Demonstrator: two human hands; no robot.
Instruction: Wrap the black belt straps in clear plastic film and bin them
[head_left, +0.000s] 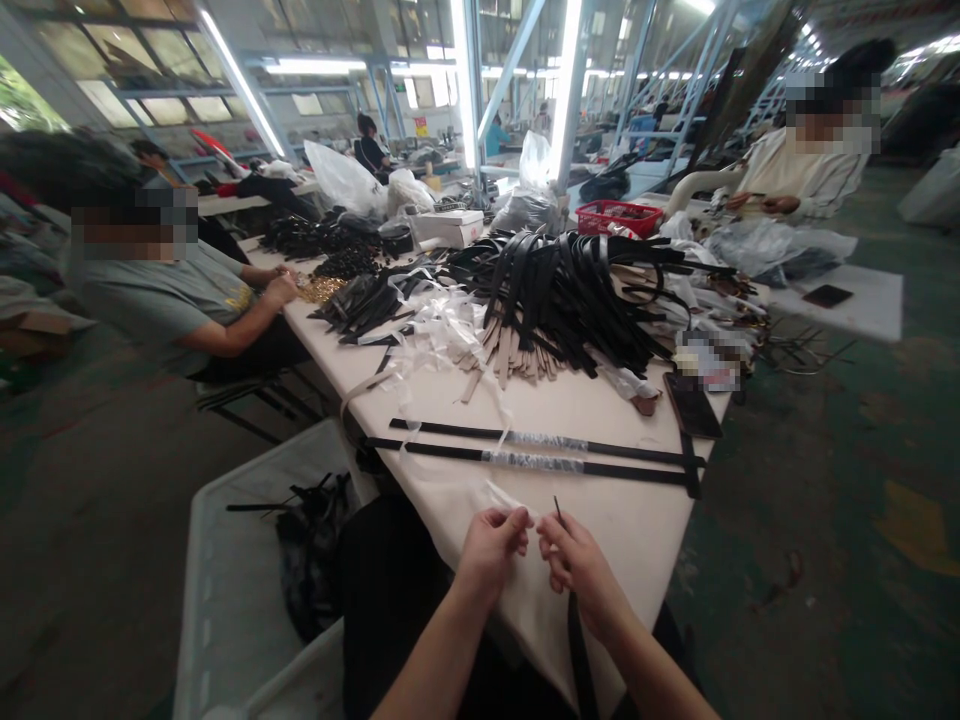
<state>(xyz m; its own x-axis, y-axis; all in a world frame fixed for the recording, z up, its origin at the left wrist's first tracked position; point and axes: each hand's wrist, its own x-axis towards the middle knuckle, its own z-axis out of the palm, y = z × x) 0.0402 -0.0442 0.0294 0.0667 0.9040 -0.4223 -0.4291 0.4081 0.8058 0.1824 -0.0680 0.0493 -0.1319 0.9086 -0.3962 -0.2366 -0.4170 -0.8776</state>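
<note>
1. My left hand (491, 545), at the lower centre of the frame, is closed in a pinch. It appears to grip a piece of clear film (499, 497), whose pale end trails toward the upper left.
2. My right hand (574, 555), just beside it, has its fingers curled around a black strap (577, 650) that hangs down to the bottom edge. A thin dark tip (558, 512) pokes up above the fingers; I cannot tell whether it belongs to the strap.
3. Across the middle of the frame, two long straps (442, 453) lie nearly parallel on a pale table (442, 505). Each has a clear wrapping (534, 462) around its central part. At their right ends, a short dark piece (690, 470) lies across them.
4. As for how far along things are, I judge those two to be wrapped. The strap in my right hand shows no wrapping on the part I can see, and its film seems not yet on.
5. Behind, at the upper centre, a large heap of black straps (562, 290) spreads beside loose clear strips (442, 320). How many of these are wrapped, I cannot tell.
6. A dark phone (694, 405) rests at the table's right edge. At lower left, a white bin (225, 520) holds a black bundle (307, 560). A co-worker (180, 300) sits at the left.
</note>
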